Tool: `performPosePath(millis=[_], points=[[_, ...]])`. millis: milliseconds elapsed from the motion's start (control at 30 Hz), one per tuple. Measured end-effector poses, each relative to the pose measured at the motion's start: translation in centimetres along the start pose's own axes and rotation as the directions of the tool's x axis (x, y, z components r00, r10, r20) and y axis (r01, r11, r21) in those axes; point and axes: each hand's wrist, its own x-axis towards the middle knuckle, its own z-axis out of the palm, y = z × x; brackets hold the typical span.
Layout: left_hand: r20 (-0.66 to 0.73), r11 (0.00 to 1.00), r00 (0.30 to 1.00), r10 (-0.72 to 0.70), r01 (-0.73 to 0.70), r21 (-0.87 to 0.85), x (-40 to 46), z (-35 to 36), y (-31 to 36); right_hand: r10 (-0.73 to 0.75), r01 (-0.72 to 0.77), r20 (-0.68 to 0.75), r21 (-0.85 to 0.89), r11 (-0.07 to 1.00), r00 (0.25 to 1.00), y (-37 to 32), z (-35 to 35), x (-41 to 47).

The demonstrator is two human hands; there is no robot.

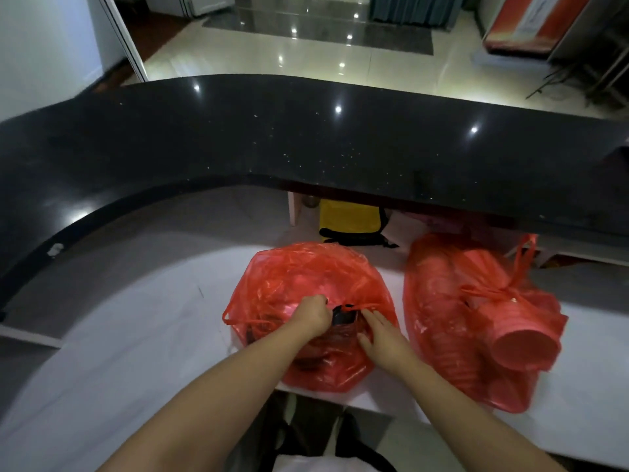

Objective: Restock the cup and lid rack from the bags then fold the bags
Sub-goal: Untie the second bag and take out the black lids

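Two red see-through plastic bags lie on the white lower desk point(129, 335). The left bag point(299, 274) sits right before me, with dark lids point(343, 316) showing at its mouth. My left hand point(315, 315) grips the bag's plastic at the opening, fingers curled. My right hand point(381, 335) reaches into the same opening with fingers stretched out, touching the plastic beside the lids. The right bag point(449, 301) is tied by its handles and holds stacked cups point(507, 345) lying on their sides. No rack is in view.
A curved black glossy counter point(306, 137) rises behind the desk. Under it stands a yellow and black bag point(350, 223). Beyond the counter lies a shiny tiled floor; a red sign point(524, 22) stands at the far right.
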Motion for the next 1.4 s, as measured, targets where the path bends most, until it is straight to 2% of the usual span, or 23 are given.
performPosePath(millis=[133, 267, 433, 533, 600, 733, 833, 1000, 1067, 1167, 1233, 1300, 1400], points=[[0.136, 0.997, 0.989, -0.061, 0.068, -0.043, 1.4, 1.3, 0.5, 0.025, -0.037, 0.093, 0.124, 0.992, 0.995, 1.2, 0.5, 0.3], [0.138, 0.987, 0.984, -0.116, 0.129, -0.094, 2.1, 2.1, 0.5, 0.048, -0.072, 0.135, 0.174, 0.982, 0.990, 1.6, 1.0, 0.6], [0.163, 0.942, 0.976, -0.144, 0.186, -0.279, 2.2, 1.7, 1.0, 0.045, -0.068, 0.108, 0.220, 0.973, 0.993, 1.7, 0.2, 1.0], [0.103, 0.950, 0.983, -0.149, 0.171, -0.262, 2.0, 0.0, 1.5, 0.052, -0.051, 0.002, 0.210, 0.976, 0.999, 1.0, -0.8, 1.1], [0.048, 0.963, 0.990, -0.134, 0.142, -0.228, 1.5, -1.8, 1.7, 0.031, -0.009, -0.139, 0.158, 0.987, 0.990, 0.1, -2.0, 1.1], [-0.088, 0.978, 0.993, -0.075, 0.056, -0.199, -0.4, -5.7, 1.7, -0.194, 0.206, -0.351, -0.003, 0.978, 0.916, -3.1, -4.5, 1.2], [-0.177, 0.973, 0.983, -0.049, 0.006, -0.232, -2.3, -7.9, 0.9, -0.328, 0.358, -0.431, -0.012, 0.934, 0.841, -5.8, -5.8, 1.7], [-0.254, 0.921, 0.961, -0.108, 0.001, -0.390, -7.1, -9.9, -1.4, -0.351, 0.403, -0.281, 0.155, 0.902, 0.893, -9.9, -7.1, 3.0], [-0.285, 0.879, 0.949, -0.137, -0.016, -0.477, -9.5, -10.2, -2.7, -0.397, 0.420, -0.149, 0.183, 0.889, 0.905, -11.5, -7.4, 3.5], [-0.329, 0.859, 0.929, -0.170, -0.024, -0.512, -13.6, -9.8, -4.9, -0.502, 0.453, 0.089, 0.317, 0.833, 0.860, -13.9, -7.0, 3.3], [-0.431, 0.904, 0.882, -0.192, -0.012, -0.427, -16.5, -8.9, -6.6, -0.495, 0.385, 0.152, 0.452, 0.805, 0.856, -15.9, -5.8, 2.4], [-0.565, 0.933, 0.789, -0.240, 0.027, -0.359, -19.8, -7.4, -8.3, -0.454, 0.297, 0.221, 0.506, 0.810, 0.863, -18.1, -4.0, 1.2], [-0.689, 0.942, 0.668, -0.281, 0.056, -0.330, -24.7, -4.8, -11.1, -0.427, 0.003, 0.494, 0.652, 0.758, 0.758, -21.3, -0.3, -1.5]])
